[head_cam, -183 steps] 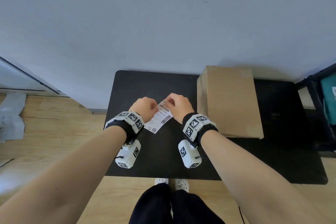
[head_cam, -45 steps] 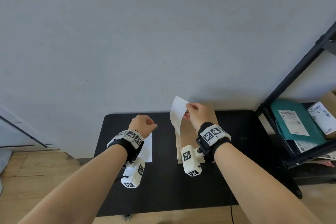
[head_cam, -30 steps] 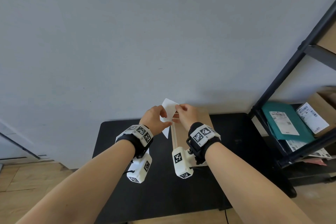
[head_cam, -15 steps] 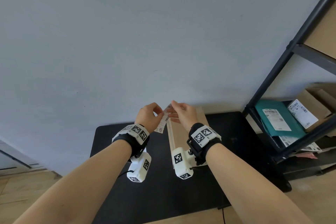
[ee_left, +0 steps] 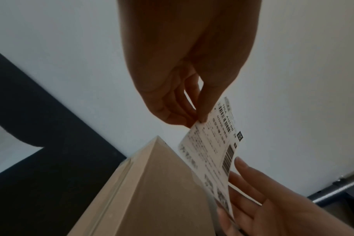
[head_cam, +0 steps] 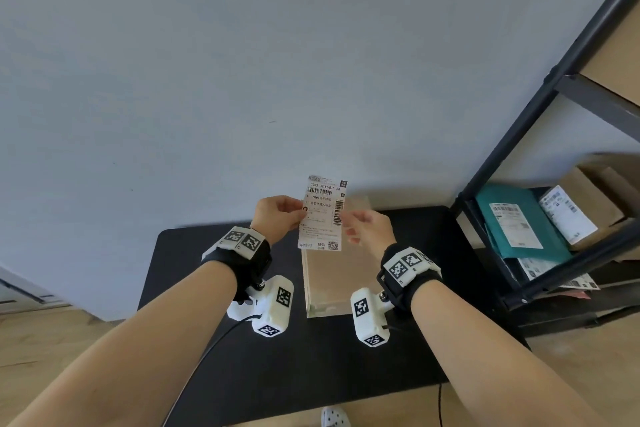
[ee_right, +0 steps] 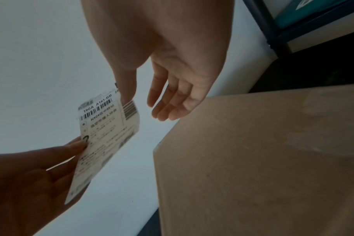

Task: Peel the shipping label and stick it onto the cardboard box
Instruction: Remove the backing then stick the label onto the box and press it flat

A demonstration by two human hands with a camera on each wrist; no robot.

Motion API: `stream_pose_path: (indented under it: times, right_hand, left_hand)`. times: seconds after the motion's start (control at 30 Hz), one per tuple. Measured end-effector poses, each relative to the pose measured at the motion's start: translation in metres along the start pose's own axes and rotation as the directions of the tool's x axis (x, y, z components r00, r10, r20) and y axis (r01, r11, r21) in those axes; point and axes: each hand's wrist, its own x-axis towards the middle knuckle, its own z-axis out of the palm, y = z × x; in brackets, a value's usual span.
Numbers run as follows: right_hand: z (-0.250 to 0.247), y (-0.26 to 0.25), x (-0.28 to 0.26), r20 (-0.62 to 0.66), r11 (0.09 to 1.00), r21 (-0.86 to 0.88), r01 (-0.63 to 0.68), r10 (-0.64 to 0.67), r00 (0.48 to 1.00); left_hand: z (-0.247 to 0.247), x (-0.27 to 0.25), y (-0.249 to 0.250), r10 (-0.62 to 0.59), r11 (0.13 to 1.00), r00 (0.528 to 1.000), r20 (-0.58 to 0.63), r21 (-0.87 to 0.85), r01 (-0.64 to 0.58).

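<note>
The white shipping label (head_cam: pixel 320 215) hangs upright in the air above the far end of the cardboard box (head_cam: pixel 332 274), printed side toward me. My left hand (head_cam: pixel 280 215) pinches its left edge between thumb and fingers (ee_left: pixel 192 118). My right hand (head_cam: pixel 356 225) is at the label's right edge with straight, relaxed fingers. In the right wrist view its thumb (ee_right: pixel 127 95) touches the label (ee_right: pixel 105 132) near the upper right corner, and the other fingers (ee_right: pixel 164 110) stay apart from it. The plain brown box (ee_right: pixel 253 159) lies flat on the black table (head_cam: pixel 311 357).
A black metal shelf (head_cam: pixel 519 184) stands close on the right, holding a teal parcel (head_cam: pixel 516 222) and labelled cardboard parcels (head_cam: pixel 571 211). A grey wall (head_cam: pixel 277 80) rises right behind the table. A white sheet (ee_left: pixel 8 143) lies on the table left of the box.
The label has turned from edge-on to upright with its print facing me. My right hand has gone from pinching it to straight fingers beside it. My left hand keeps its pinch.
</note>
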Motion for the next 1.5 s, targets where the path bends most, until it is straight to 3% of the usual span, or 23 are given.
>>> stream_pose_path:
  times: [0.23,0.5,0.87,1.5]
  right_hand:
    - [-0.021,0.021,0.012,0.070,0.995,-0.093,-0.033,0.039,0.997]
    - [-0.032,0.044,0.027,0.053,0.923,-0.383,-0.022,0.046,0.998]
    - [-0.032,0.044,0.030,0.033,0.879,-0.476,0.022,-0.007,0.999]
    - [-0.028,0.039,0.027,0.031,0.784,-0.620,0.028,-0.012,0.999]
  left_hand:
    - [0.033,0.003,-0.019,-0.103,0.994,0.994,0.037,0.039,0.101]
    - [0.062,0.005,-0.036,-0.162,0.963,0.982,-0.097,0.200,0.178]
    - [0.075,0.007,-0.035,-0.141,0.922,0.974,-0.176,0.336,0.194]
    - [0.082,0.008,-0.033,-0.094,0.863,0.979,-0.181,0.475,0.170]
